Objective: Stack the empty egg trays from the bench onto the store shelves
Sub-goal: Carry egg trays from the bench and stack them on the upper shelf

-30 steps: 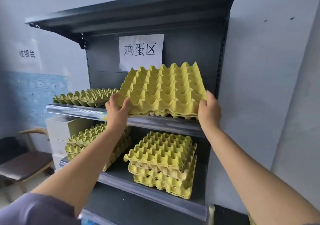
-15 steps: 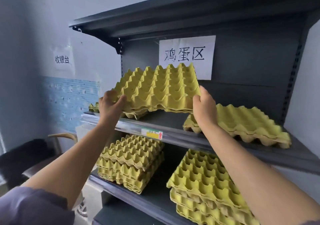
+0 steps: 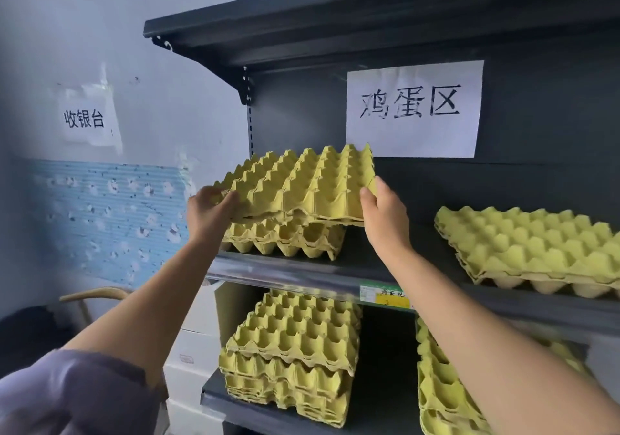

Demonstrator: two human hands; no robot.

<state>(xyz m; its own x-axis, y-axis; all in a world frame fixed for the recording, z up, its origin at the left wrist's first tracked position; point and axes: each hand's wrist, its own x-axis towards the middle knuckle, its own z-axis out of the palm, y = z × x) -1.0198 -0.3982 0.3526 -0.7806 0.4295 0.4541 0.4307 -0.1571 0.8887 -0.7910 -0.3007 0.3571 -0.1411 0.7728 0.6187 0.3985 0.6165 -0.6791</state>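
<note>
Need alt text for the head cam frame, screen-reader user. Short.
Two bare hands, left hand and right hand, hold a tilted yellow egg tray by its sides over a low tray stack on the upper shelf of a dark store rack. More tray stacks sit on the upper shelf's right side and the shelf below; a paper sign hangs behind.

Five groups of yellow egg trays (image 3: 298, 186), two paper signs (image 3: 414, 109), two hands (image 3: 385, 216).
</note>
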